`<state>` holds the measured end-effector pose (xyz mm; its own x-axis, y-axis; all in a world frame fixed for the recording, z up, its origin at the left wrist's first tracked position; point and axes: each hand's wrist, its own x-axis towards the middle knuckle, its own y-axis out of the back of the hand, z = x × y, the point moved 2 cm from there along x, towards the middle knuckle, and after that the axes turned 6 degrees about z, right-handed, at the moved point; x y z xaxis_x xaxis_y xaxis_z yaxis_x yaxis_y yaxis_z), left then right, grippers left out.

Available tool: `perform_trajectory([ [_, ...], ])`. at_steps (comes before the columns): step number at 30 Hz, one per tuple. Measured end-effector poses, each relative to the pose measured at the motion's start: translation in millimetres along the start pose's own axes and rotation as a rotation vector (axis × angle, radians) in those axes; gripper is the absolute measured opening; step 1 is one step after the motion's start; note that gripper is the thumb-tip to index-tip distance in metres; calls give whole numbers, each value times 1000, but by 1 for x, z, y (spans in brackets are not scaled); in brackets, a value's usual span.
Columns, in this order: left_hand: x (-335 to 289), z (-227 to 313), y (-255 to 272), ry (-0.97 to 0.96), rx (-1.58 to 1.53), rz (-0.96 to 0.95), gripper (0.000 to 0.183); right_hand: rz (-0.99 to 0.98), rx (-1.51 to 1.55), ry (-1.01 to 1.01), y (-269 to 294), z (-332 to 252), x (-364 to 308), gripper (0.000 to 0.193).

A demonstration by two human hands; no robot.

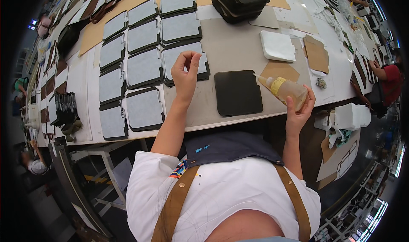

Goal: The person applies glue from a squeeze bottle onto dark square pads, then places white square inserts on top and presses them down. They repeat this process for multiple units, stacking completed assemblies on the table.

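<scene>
My right hand [299, 114] is wrapped round a translucent squeeze bottle [291, 92] with a yellow band near its neck. The bottle lies tilted, its thin nozzle pointing left by the upper right corner of a black notched panel [238, 93]. That panel rests flat near the table's front edge. Raised to its left is my left hand [186, 73], thumb and fingers curled together; whatever they hold, if anything, cannot be made out. Behind it, partly covered by the hand, sits a pale-topped stack of panels [170, 54] with black edges.
More pale-topped stacks [142, 67] stand in rows at the left. A tall dark stack [240, 5] is at the back. White sheets [277, 46] and brown card pieces [316, 54] lie to the right. A person in a red top [391, 78] is at far right.
</scene>
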<state>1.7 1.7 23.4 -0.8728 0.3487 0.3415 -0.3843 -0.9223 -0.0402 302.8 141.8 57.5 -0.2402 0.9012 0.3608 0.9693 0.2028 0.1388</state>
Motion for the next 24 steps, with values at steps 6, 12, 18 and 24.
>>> perform_trajectory([
  [6, 0, -1, 0, -3, 13, -1, 18, -17, -19, 37, -2, -2, -1, 63],
  [12, 0, 0, 0, 4, 12, -9, 18, -34, -29, 74, -3, -3, -1, 63],
  [18, 1, -3, 0, 5, 6, -11, 17, -44, -31, 101, -4, -3, -1, 62],
  [24, 0, -2, 0, 4, 9, -8, 16, -49, -34, 121, -4, -4, -2, 62],
])
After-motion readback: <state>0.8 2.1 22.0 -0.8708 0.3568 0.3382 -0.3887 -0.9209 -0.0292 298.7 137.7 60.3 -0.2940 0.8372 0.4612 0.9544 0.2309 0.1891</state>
